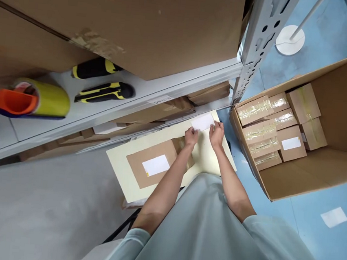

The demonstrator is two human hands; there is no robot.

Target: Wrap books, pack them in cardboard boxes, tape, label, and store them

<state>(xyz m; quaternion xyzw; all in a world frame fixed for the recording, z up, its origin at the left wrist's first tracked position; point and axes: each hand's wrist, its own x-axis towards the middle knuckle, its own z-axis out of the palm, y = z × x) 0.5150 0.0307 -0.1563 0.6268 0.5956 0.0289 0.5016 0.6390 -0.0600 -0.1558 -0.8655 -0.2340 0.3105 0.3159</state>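
Note:
A white paper slip (pixel 203 122) lies at the far end of a cream board (pixel 118 161). My left hand (pixel 191 137) is closed at the slip's near left corner, fingers curled together. On the other side my right hand (pixel 216 135) pinches the slip's right end. Beside my left forearm rests a flat cardboard box (pixel 137 168) with a white label (pixel 155 165) on top. My forearm hides part of this box and its taped right side.
A large open carton (pixel 313 170) with several taped small boxes (pixel 291 143) stands on the blue floor at right. On the shelf (pixel 153 81) at left are a tape dispenser (pixel 52 98) and two yellow-black cutters (pixel 106 93). A metal post (pixel 254 52) rises ahead.

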